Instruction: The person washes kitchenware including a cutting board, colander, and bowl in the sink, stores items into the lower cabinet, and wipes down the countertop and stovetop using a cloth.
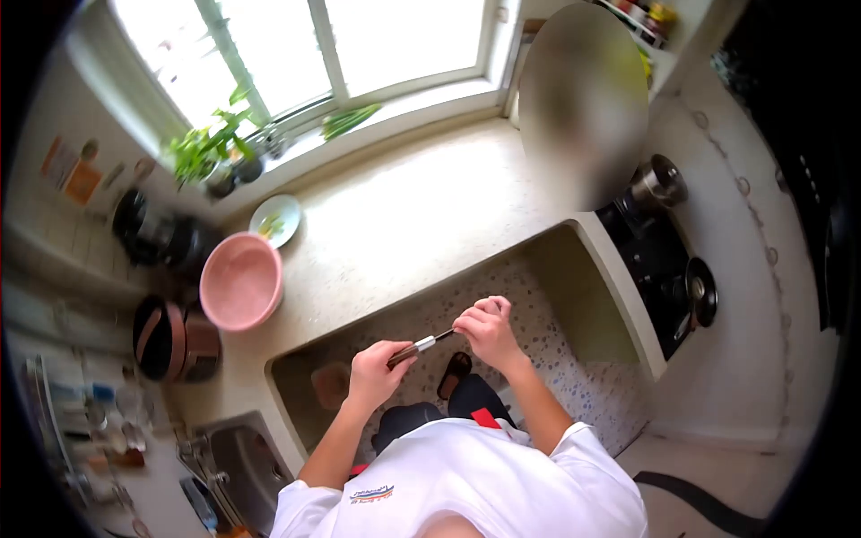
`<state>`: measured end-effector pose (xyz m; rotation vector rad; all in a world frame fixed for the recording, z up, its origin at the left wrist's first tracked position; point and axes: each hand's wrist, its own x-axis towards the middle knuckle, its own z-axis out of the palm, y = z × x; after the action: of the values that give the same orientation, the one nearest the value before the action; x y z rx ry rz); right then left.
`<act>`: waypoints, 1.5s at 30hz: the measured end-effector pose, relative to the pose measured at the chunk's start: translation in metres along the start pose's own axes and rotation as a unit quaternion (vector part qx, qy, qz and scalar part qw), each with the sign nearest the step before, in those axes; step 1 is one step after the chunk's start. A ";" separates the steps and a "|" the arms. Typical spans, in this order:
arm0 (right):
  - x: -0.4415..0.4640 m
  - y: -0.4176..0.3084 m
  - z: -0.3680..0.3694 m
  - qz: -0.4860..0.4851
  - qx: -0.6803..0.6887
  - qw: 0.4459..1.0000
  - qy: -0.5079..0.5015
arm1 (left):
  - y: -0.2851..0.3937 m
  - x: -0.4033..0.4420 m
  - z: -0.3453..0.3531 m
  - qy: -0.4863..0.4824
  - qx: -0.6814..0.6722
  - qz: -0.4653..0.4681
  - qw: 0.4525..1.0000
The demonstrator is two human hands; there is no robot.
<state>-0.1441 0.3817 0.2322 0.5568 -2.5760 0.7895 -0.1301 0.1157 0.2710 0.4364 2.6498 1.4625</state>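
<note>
My left hand (375,369) is wrapped round the brown handle of a slim tool (425,343) with a pale, silvery collar. A thin dark part runs from the collar towards my right hand (485,326), whose fingers are closed at that end. The fingers hide the tip, so the tool's exact kind does not show. Both hands are in front of my body, over the open gap in the counter, with the speckled floor below.
A pale counter (395,215) runs under the window. On its left stand a pink basin (240,282), a plate (274,221) with food bits and a rice cooker (175,339). A sink (249,462) is at lower left; a stove (650,269) with pans lies right.
</note>
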 end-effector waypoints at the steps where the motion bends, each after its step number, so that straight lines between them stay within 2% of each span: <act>1: 0.001 0.019 -0.015 0.016 -0.011 1.000 0.009 | 0.015 0.024 0.014 -0.011 -0.011 0.012 1.000; 7: 0.026 0.120 -0.079 0.046 -0.071 0.986 0.144 | 0.068 0.147 0.080 -0.035 -0.012 0.111 0.993; 13: 0.069 0.200 -0.101 0.102 -0.090 0.979 0.150 | 0.084 0.259 0.119 -0.084 -0.037 0.144 0.985; 16: 0.094 0.240 -0.100 0.121 -0.087 0.978 0.146 | 0.093 0.313 0.129 -0.082 -0.081 0.135 0.984; 18: 0.119 0.274 -0.099 0.128 -0.083 0.977 0.149 | 0.097 0.354 0.139 -0.060 -0.056 0.187 0.979; 27: 0.213 0.410 -0.134 0.160 -0.040 0.965 0.206 | 0.163 0.519 0.191 -0.033 -0.051 0.220 0.974; 33: 0.293 0.522 -0.159 0.117 -0.052 0.969 0.212 | 0.188 0.640 0.232 0.005 -0.063 0.193 0.979; 39: 0.373 0.640 -0.154 0.110 0.037 0.974 0.197 | 0.201 0.749 0.280 0.083 -0.020 0.183 0.979; 45: 0.415 0.705 -0.141 0.086 0.055 0.977 0.188 | 0.199 0.806 0.309 0.125 -0.004 0.147 0.981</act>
<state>-0.7948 0.8971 0.2238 0.1916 -2.2583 0.9945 -0.7947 0.6989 0.3224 0.7151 2.8688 1.7096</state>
